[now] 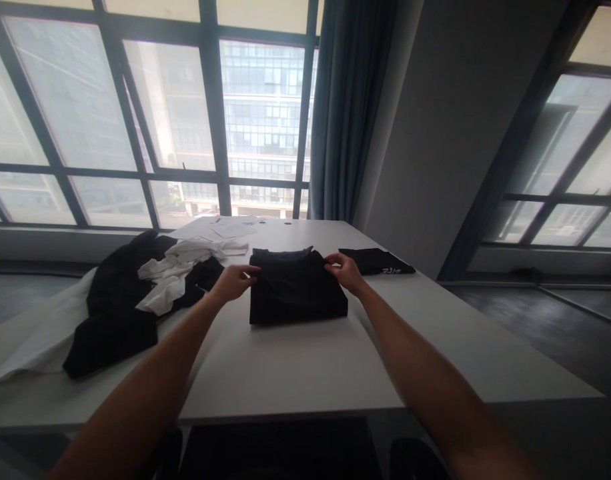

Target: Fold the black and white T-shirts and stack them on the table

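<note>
A folded black garment (pixel 295 288) lies flat on the white tabletop (pixel 305 373), roughly at its middle and straight ahead of the person, forming a neat, nearly square bundle. The left hand (pixel 234 280) is at the garment's left edge near the far corner, its fingers curled and pinching the cloth there, thumb side toward the fabric. The right hand (pixel 344 272) is at the opposite side, on the far right corner of the bundle, fingers bent and closed on the fabric's edge. So the garment sits directly between the two hands, touched by both at its upper corners, with both forearms stretched out over the near part of the tabletop. Just beyond the right hand, and apart from the bundle, lies a second folded black garment (pixel 376 261) with small white lettering at its near edge. To the left of the left hand, a loose heap of clothes (pixel 135 293) spreads over the tabletop: black pieces with a crumpled white piece (pixel 178 273) on top, and a pale cloth trailing toward the left edge. At the far end of the tabletop lie some sheets of paper (pixel 230 229), near large windows (pixel 185 113) with a dark curtain (pixel 350 107) hanging beside them.
</note>
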Available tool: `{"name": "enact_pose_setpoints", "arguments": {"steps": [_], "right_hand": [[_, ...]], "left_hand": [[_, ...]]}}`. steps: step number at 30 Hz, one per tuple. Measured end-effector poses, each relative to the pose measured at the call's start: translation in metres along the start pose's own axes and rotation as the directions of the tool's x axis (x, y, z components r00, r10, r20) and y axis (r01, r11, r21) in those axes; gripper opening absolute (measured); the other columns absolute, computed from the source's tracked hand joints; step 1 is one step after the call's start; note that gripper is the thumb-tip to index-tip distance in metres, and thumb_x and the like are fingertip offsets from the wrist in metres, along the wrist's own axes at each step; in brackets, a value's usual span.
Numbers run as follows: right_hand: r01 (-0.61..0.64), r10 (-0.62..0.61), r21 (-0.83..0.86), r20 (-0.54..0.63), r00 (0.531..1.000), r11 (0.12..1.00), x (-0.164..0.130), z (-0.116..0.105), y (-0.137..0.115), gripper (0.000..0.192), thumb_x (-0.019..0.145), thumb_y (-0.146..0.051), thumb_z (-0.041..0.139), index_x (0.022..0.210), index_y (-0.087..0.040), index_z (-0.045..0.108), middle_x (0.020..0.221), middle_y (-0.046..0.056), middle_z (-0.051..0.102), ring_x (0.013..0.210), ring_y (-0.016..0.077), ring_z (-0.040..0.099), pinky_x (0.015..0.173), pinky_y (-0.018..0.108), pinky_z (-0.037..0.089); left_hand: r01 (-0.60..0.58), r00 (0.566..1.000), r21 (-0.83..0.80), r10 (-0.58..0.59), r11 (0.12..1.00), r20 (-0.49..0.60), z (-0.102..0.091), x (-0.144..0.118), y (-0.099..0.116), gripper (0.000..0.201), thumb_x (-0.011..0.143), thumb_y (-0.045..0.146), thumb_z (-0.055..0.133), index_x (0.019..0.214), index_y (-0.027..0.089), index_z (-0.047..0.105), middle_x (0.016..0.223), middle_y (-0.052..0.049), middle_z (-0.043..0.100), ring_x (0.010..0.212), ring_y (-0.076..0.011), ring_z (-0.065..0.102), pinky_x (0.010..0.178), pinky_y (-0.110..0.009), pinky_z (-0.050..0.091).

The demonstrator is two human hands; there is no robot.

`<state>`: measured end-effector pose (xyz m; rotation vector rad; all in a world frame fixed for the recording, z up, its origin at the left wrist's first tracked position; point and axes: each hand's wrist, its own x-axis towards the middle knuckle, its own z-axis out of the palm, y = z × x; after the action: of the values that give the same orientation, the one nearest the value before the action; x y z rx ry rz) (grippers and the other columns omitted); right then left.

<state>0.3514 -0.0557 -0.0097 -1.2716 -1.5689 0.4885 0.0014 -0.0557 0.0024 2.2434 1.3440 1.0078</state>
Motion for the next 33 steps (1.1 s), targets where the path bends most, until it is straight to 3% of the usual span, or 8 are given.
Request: {"name": "enact_pose_setpoints", "arguments": {"steps": [3,8,10,16,21,24,29,33], "right_hand": [[-0.084,0.069,-0.169,-0.094,0.993,0.982,0.003,0.005,0.006,0.019,0.078,-0.018,0.062,0.096,-0.013,0.067,0.095,0.007,0.07,0.078,0.0139,0.065,0.078,0.026,0.051],[-0.143,0.177,-0.425,0.041,0.983,0.894,0.0,0.011,0.01,0.028,0.079,-0.018,0.068,0.106,-0.013,0.066,0.098,0.007,0.072,0.077,0.0125,0.066,0.077,0.022,0.048],[-0.141,0.195,-0.47,0.067,0.979,0.871,-0.001,0.013,0.008,0.033,0.079,-0.023,0.071,0.11,-0.014,0.065,0.098,0.006,0.072,0.081,0.0137,0.066,0.076,0.022,0.047],[-0.13,0.25,-0.553,0.146,0.957,0.823,-0.005,0.016,0.001,0.041,0.072,-0.016,0.074,0.112,-0.014,0.066,0.085,0.003,0.069,0.079,0.0136,0.063,0.069,0.02,0.044],[-0.17,0.287,-0.58,0.115,0.951,0.796,-0.003,0.011,0.003,0.039,0.068,-0.013,0.069,0.107,-0.017,0.069,0.087,0.003,0.069,0.08,0.016,0.064,0.065,0.021,0.043],[-0.186,0.329,-0.622,0.123,0.936,0.76,-0.002,0.009,0.006,0.043,0.065,-0.012,0.068,0.108,-0.017,0.069,0.09,0.006,0.07,0.083,0.0184,0.065,0.065,0.022,0.043],[-0.194,0.375,-0.691,0.119,0.919,0.696,-0.005,0.005,0.002,0.042,0.064,-0.016,0.072,0.106,-0.017,0.07,0.097,0.009,0.071,0.089,0.0224,0.067,0.067,0.023,0.047],[-0.338,0.572,-0.702,0.12,0.811,0.627,-0.01,0.0,-0.009,0.043,0.068,-0.035,0.078,0.104,-0.014,0.069,0.086,0.012,0.07,0.072,0.0237,0.068,0.058,0.028,0.051]], "left_hand": [[0.046,0.999,0.141,-0.048,0.989,0.014,0.01,0.002,-0.006,0.042,0.076,0.021,0.062,0.117,0.016,0.072,0.086,-0.005,0.074,0.073,-0.0182,0.066,0.079,-0.029,0.052],[0.033,0.998,0.258,-0.045,0.966,0.038,0.021,-0.002,-0.007,0.041,0.082,0.03,0.062,0.12,0.015,0.068,0.117,-0.012,0.066,0.088,-0.0209,0.068,0.087,-0.03,0.052],[0.021,0.998,0.267,-0.035,0.963,0.047,0.021,-0.005,0.002,0.045,0.085,0.038,0.059,0.123,0.014,0.066,0.12,-0.013,0.065,0.094,-0.0231,0.068,0.09,-0.031,0.051],[0.008,0.943,0.359,-0.126,0.933,0.307,0.015,-0.022,0.029,0.077,0.075,0.058,0.066,0.14,0.018,0.052,0.143,-0.015,0.05,0.125,-0.0315,0.054,0.103,-0.034,0.043],[0.031,0.908,0.427,-0.204,0.904,0.366,0.008,-0.029,0.036,0.09,0.066,0.063,0.07,0.143,0.021,0.048,0.137,-0.015,0.055,0.119,-0.0321,0.058,0.097,-0.033,0.046],[-0.016,0.908,0.385,-0.147,0.923,0.391,0.012,-0.028,0.04,0.081,0.068,0.048,0.075,0.141,0.022,0.051,0.133,-0.013,0.058,0.117,-0.0283,0.059,0.097,-0.03,0.046],[-0.061,0.95,0.34,-0.05,0.938,0.308,0.024,-0.023,0.036,0.043,0.076,0.023,0.069,0.118,0.021,0.07,0.119,-0.009,0.066,0.111,-0.0248,0.062,0.099,-0.029,0.046],[-0.055,0.966,0.298,-0.025,0.953,0.259,0.032,-0.018,0.021,0.031,0.077,0.012,0.063,0.104,0.021,0.076,0.112,-0.008,0.069,0.105,-0.0231,0.065,0.096,-0.029,0.049]]}}
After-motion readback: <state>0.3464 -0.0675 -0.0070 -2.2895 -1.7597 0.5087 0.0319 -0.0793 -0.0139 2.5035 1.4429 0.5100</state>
